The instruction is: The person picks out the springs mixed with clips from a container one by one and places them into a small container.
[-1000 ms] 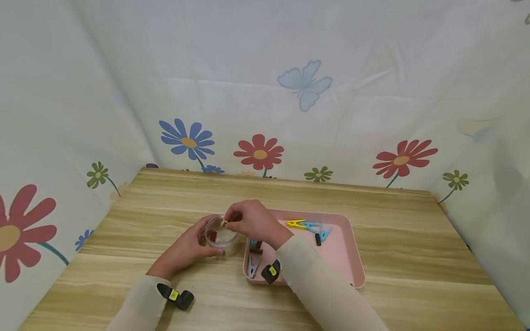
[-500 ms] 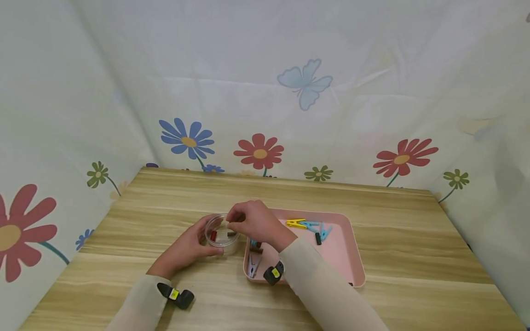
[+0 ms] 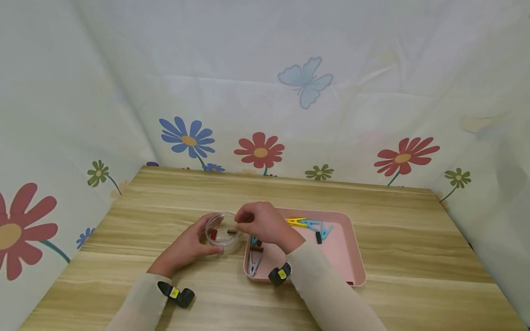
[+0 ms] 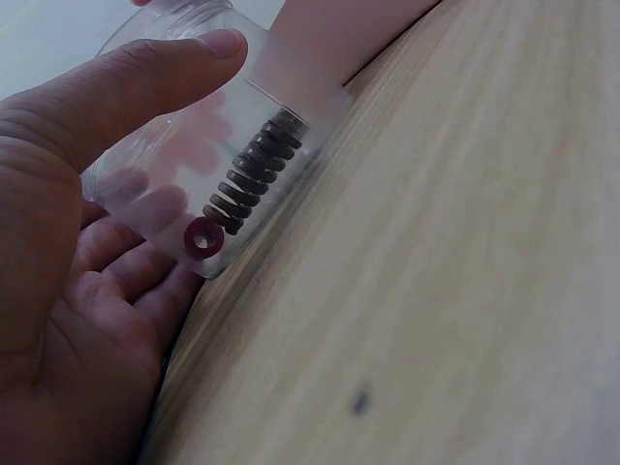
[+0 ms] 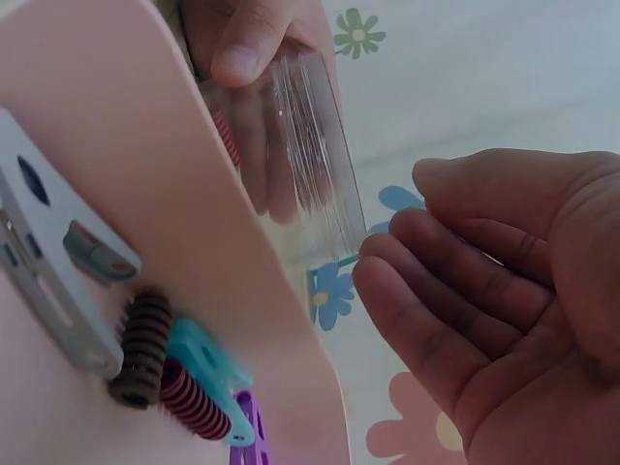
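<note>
Rightward eases the right hand (image 3: 265,225), off the jar (image 3: 222,241), and the brown spring (image 3: 231,231) it pinched a second ago now lies inside, down and left of that hand. I count two springs in there: one brown, one red spring (image 3: 213,234). Toward the far side of the tray (image 3: 339,257) I've got one yellow peg (image 3: 296,222) and two blue pegs (image 3: 326,230). My right thumb and fingers stand apart, holding nothing, just beside the rim; my left hand (image 3: 191,242) stays curled round the jar.

Behind the wood-grain table (image 3: 414,239), a pale backdrop (image 3: 223,103) bears printed flowers (image 3: 260,152) and a blue butterfly (image 3: 307,83).
</note>
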Available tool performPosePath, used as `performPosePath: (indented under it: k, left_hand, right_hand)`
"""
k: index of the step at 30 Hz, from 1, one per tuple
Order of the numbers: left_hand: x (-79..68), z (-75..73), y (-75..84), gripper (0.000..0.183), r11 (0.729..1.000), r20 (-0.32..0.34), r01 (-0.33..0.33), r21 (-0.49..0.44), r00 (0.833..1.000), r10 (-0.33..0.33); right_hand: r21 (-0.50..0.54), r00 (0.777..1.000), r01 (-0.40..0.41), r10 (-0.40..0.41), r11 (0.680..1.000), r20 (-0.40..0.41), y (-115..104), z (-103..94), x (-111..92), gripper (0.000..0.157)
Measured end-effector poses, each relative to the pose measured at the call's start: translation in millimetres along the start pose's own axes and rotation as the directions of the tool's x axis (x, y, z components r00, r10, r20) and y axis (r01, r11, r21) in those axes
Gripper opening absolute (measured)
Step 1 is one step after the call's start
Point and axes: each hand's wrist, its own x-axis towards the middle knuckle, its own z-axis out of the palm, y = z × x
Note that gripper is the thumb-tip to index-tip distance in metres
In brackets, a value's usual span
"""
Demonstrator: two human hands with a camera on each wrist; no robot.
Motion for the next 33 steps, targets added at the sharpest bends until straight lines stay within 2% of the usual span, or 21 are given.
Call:
performPosePath:
  k: [8,16,23,33]
  left_hand:
    - [1.4,0.0,-1.1,0.084,1.0,0.002,-0.009,0.008,1.0,0.009]
    - [0.3,0.0,-0.2,0.083,1.0,0.006,-0.02,0.0,1.0,0.02]
    - [0.9,-0.7,-0.7,0.082,1.0,0.009,-0.03,-0.003,1.0,0.03]
    - [1.7,-0.4,-3.2,0.083,0.999,0.011,-0.032,-0.004,0.999,0.032]
  right_hand:
    - [-0.042,0.999,-0.037,0.037,0.998,0.01,8.1,-1.9,-1.9,0.014]
    - [-0.02,0.996,-0.089,0.09,0.996,0.02,18.0,0.2,-3.1,0.008]
    - [-0.102,0.996,-0.089,0.09,0.991,0.0,21.3,1.4,-5.4,0.006]
    - [-0.074,0.994,-0.1,0.103,0.992,0.036,21.4,0.4,-7.7,0.01]
